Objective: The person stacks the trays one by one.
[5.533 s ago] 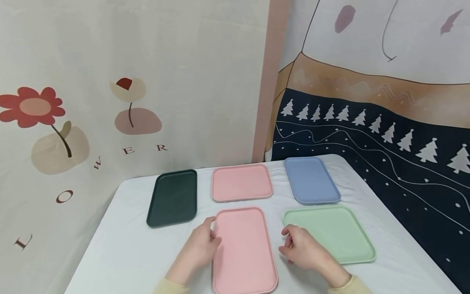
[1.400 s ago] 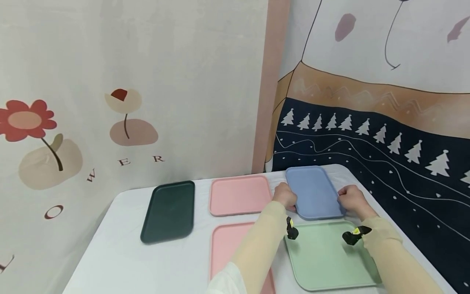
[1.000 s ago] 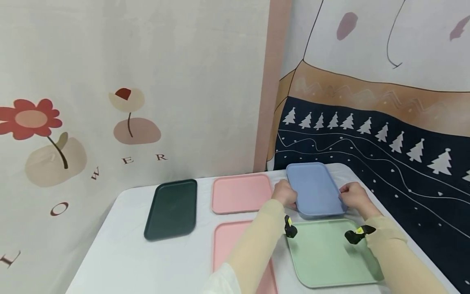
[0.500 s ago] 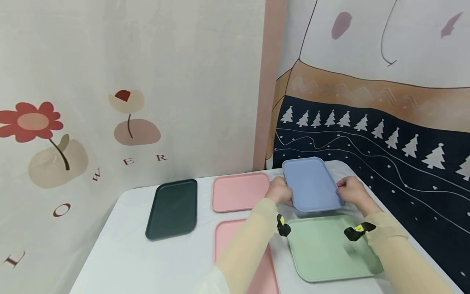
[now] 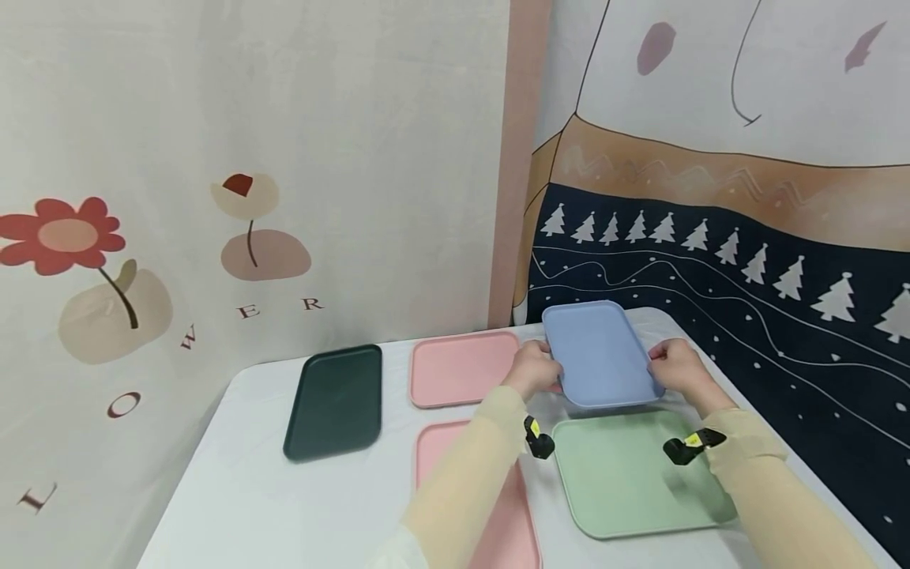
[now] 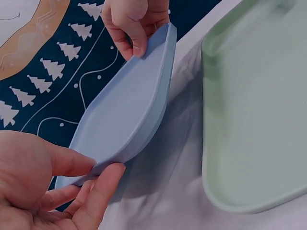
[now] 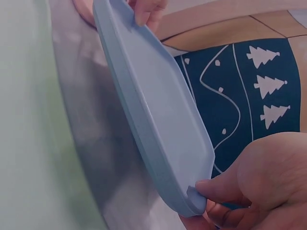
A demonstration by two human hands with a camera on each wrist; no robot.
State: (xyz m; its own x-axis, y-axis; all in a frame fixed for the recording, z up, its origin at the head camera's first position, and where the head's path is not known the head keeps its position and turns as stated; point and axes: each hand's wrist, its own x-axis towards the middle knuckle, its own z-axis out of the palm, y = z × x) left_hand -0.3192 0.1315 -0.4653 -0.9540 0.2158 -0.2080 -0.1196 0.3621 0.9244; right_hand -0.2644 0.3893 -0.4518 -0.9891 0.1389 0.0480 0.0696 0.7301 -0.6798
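Both hands hold a blue rectangular tray (image 5: pixel 600 352) by its two long sides, at the far right of the table. My left hand (image 5: pixel 532 368) pinches the left rim, thumb on top and fingers beneath, as the left wrist view shows. On the opposite rim my right hand (image 5: pixel 678 365) pinches with its thumb (image 7: pixel 218 188) over the edge. Below the tray (image 6: pixel 129 105) a shadow falls on the white cloth, so it is lifted off. A green tray (image 5: pixel 640 474) lies just in front of it, partly under the right forearm.
A pink tray (image 5: pixel 462 367) lies at the back, left of my left hand. Another pink tray (image 5: pixel 498 521) is partly covered by my left sleeve. The dark green tray (image 5: pixel 334 403) lies on the left of the white-clothed table (image 5: pixel 270 506). Printed curtains hang behind.
Earlier, my hands were near the front pink tray; then they reached to the blue tray's sides. In the last second the blue tray has risen and shifted slightly left.
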